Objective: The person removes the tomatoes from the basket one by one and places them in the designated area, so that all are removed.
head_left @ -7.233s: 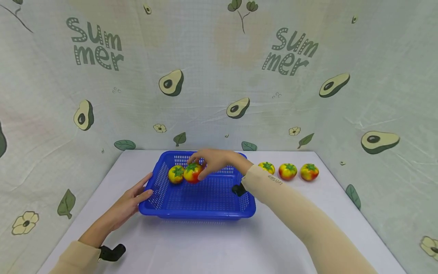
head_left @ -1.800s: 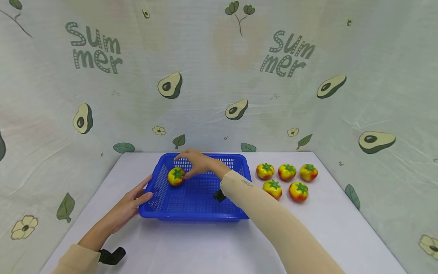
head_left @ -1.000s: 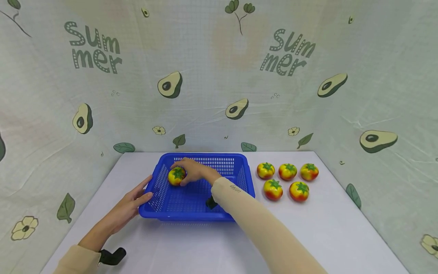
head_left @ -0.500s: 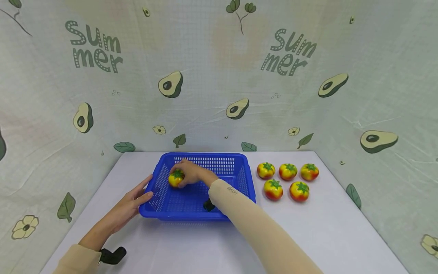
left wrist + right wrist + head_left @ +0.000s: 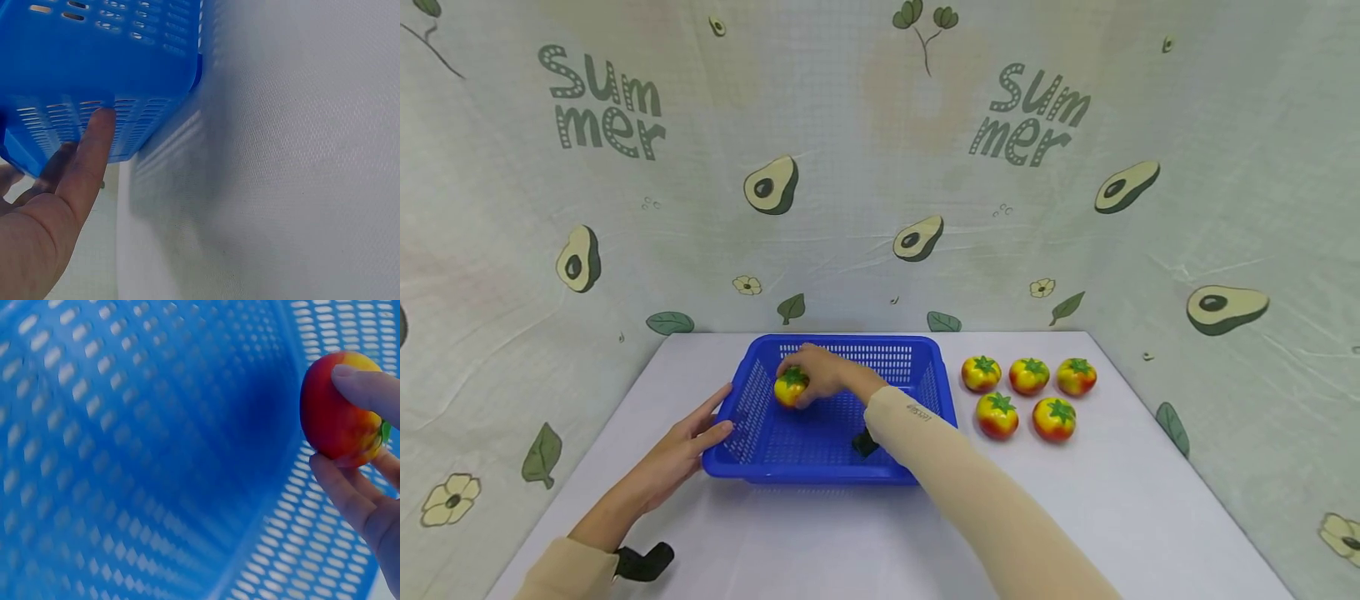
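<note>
In the head view my right hand [image 5: 818,371] grips a red-and-yellow, persimmon-like fruit [image 5: 790,388] with a green leafy top, inside the left part of a blue plastic basket [image 5: 827,477]. The right wrist view shows the thumb [image 5: 359,381] on one side of the fruit [image 5: 331,419] and fingers on the other; it looks raised off the basket's floor. My left hand [image 5: 681,448] rests against the basket's left side with fairly straight fingers. In the left wrist view a fingertip [image 5: 103,119] touches the slotted outer wall [image 5: 94,69].
Several matching fruits stand on the white table right of the basket: a back row with a middle fruit [image 5: 1029,377] and two nearer ones, including a front-right fruit [image 5: 1054,419]. A printed cloth [image 5: 842,275] encloses the table's back and sides.
Of two fruits earlier in the basket, one has gone to the table at right. My right hand has come back, taken hold of the other and raised it slightly, shifting right. The left hand stays.
</note>
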Demonstrator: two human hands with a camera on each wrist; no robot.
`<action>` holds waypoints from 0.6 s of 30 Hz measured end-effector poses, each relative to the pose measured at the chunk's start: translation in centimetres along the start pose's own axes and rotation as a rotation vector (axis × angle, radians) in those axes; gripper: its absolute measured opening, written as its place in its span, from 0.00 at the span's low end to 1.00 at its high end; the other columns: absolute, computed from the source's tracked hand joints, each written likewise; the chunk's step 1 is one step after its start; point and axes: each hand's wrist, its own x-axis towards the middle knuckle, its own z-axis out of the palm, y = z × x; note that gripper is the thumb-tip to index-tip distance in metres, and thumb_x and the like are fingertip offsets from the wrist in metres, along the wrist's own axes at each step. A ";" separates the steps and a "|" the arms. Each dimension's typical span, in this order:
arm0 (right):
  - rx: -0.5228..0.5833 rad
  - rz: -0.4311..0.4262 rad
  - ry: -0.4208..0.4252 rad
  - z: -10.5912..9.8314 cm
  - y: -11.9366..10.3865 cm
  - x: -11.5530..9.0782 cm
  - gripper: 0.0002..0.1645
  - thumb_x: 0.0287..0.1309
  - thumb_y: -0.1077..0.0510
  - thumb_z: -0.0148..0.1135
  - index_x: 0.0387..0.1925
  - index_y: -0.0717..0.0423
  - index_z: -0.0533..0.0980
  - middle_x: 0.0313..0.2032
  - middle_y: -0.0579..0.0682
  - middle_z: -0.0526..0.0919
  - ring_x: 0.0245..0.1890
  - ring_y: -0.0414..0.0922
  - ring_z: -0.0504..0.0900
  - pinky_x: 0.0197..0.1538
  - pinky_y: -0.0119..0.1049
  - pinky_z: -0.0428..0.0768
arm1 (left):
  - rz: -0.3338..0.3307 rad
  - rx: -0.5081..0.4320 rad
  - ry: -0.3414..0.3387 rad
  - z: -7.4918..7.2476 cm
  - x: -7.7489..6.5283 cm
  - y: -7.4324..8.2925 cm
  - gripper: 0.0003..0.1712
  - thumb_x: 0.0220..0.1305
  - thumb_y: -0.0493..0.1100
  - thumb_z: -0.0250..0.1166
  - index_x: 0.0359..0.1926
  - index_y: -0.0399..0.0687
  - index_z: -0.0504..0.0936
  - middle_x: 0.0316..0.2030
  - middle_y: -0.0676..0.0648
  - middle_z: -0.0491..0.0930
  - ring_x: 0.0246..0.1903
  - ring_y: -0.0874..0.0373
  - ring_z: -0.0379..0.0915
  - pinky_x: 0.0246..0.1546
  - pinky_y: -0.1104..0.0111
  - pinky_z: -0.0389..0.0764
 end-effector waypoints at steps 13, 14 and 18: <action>-0.035 -0.006 0.025 -4.8 0.6 -3.9 0.32 0.64 0.54 0.77 0.68 0.44 0.78 0.66 0.52 0.74 0.61 0.47 0.75 0.64 0.37 0.81 | -0.003 -0.012 0.007 0.0 -0.2 0.1 0.45 0.84 0.55 0.53 0.87 0.62 0.37 0.82 0.27 0.43 0.76 0.23 0.54 0.70 0.38 0.72; -0.034 -0.011 0.024 -5.1 0.7 -4.3 0.32 0.64 0.55 0.77 0.68 0.45 0.78 0.65 0.52 0.74 0.61 0.47 0.75 0.63 0.37 0.81 | -0.005 -0.014 0.006 0.1 -0.2 0.1 0.45 0.84 0.55 0.53 0.87 0.62 0.37 0.82 0.27 0.43 0.76 0.23 0.54 0.70 0.38 0.72; -0.022 -0.042 0.021 -6.3 0.7 -6.1 0.32 0.64 0.57 0.76 0.68 0.47 0.78 0.64 0.54 0.74 0.60 0.48 0.76 0.63 0.37 0.82 | -0.005 -0.013 0.004 0.1 -0.1 0.3 0.45 0.84 0.55 0.53 0.87 0.62 0.36 0.82 0.27 0.42 0.77 0.23 0.52 0.70 0.38 0.72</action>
